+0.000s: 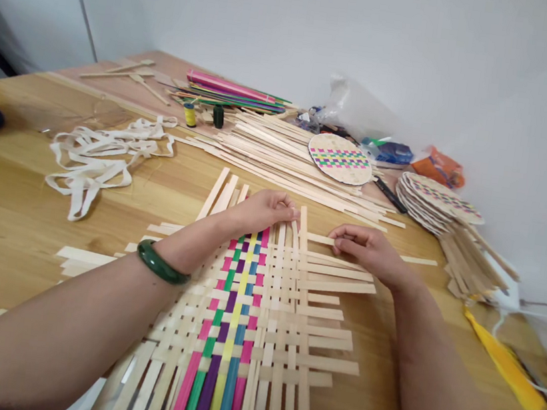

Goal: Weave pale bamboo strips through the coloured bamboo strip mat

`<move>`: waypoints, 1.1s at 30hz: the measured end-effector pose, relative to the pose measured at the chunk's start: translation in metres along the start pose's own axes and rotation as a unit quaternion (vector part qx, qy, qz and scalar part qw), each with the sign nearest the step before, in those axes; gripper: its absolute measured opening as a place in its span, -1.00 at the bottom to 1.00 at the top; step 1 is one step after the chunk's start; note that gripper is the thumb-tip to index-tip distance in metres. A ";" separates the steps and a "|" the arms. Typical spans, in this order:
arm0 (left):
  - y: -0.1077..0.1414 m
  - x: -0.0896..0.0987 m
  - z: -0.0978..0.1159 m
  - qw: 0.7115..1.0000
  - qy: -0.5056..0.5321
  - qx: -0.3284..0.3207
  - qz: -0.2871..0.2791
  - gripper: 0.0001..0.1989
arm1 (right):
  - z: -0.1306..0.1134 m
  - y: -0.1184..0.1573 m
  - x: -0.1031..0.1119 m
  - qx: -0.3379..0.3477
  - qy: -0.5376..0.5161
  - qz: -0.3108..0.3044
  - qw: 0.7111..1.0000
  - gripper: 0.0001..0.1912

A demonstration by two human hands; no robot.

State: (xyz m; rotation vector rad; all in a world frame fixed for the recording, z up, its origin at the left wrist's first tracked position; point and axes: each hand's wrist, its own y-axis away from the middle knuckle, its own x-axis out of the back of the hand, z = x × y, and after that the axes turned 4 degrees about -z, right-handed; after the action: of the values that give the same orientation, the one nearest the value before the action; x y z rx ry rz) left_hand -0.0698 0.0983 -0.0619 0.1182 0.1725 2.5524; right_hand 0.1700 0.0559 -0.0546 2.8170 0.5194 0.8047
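Observation:
A woven mat of flat pale strips lies on the table before me, with pink, green, purple, yellow and blue strips running lengthwise through its middle. Near its far edge my left hand pinches the end of a pale lengthwise strip, thumb against fingers. To the right, my right hand is closed on a pale crosswise strip. That strip sticks out on both sides of the fist, its left end reaching in among the lengthwise strips. My left forearm covers part of the mat's left side.
Beyond the mat lie loose pale strips, a finished round woven fan and coloured strips. Stacked fans and a yellow tassel are at right. White ribbon lies tangled at left, near a yellow thread spool.

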 end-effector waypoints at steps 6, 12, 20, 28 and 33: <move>-0.002 0.003 -0.005 1.000 -0.001 -0.016 -0.021 -0.84 | 0.000 0.000 0.000 -0.002 -0.005 -0.002 1.000 -0.66; -0.001 0.005 -0.006 0.999 -0.006 -0.024 -0.032 -0.84 | 0.000 0.000 0.000 -0.009 -0.012 0.002 1.000 -0.65; 0.001 0.009 -0.004 0.997 -0.003 -0.034 -0.066 -0.81 | 0.000 0.000 0.001 -0.016 -0.026 -0.003 1.000 -0.62; -0.002 0.005 -0.007 0.996 0.059 -0.027 -0.061 -0.83 | -0.003 0.001 0.002 0.033 0.012 -0.035 0.999 -0.57; -0.003 -0.001 -0.011 0.997 -0.026 -0.061 -0.048 -0.86 | -0.011 0.007 0.005 0.026 0.092 -0.044 0.994 -0.63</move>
State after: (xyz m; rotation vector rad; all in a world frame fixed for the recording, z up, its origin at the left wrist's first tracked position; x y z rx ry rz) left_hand -0.0689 0.0995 -0.0735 0.1253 0.0022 2.4536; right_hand 0.1705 0.0521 -0.0412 2.7594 0.6952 1.0523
